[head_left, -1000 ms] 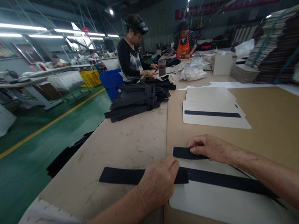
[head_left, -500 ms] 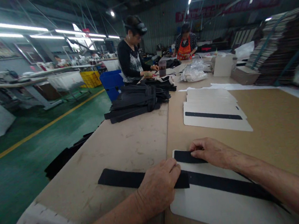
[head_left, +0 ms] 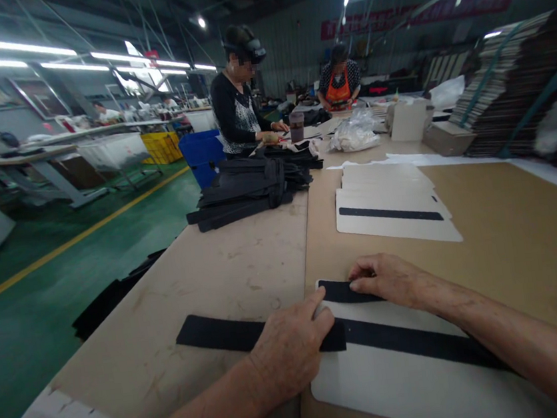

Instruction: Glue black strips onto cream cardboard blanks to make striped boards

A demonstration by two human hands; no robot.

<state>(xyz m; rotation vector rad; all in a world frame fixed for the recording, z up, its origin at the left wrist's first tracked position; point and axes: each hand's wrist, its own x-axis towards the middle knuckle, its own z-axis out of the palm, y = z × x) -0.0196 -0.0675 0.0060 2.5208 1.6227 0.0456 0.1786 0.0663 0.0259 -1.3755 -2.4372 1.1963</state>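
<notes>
The left hand (head_left: 287, 349) pressed flat on a black strip (head_left: 232, 333) lying across the surface (head_left: 205, 271). The right hand (head_left: 390, 281) pinched another black strip's end (head_left: 338, 291) on a white card (head_left: 409, 382). A card stack (head_left: 393, 206) lay beyond.

Bright ceiling tube lights (head_left: 13, 44) glare overhead, the dim hall's edges bend outward, far corners blur.

Black strip (head_left: 222, 335) across white card (head_left: 409, 382). Tan table (head_left: 512, 229). Black pile (head_left: 246, 189). White stack (head_left: 387, 190) with black stripe. Green floor (head_left: 31, 331) with yellow line (head_left: 75, 240). Blue bin (head_left: 200, 152), yellow crate (head_left: 161, 146), orange apron (head_left: 340, 93), black-and-white patterned top (head_left: 244, 115).
</notes>
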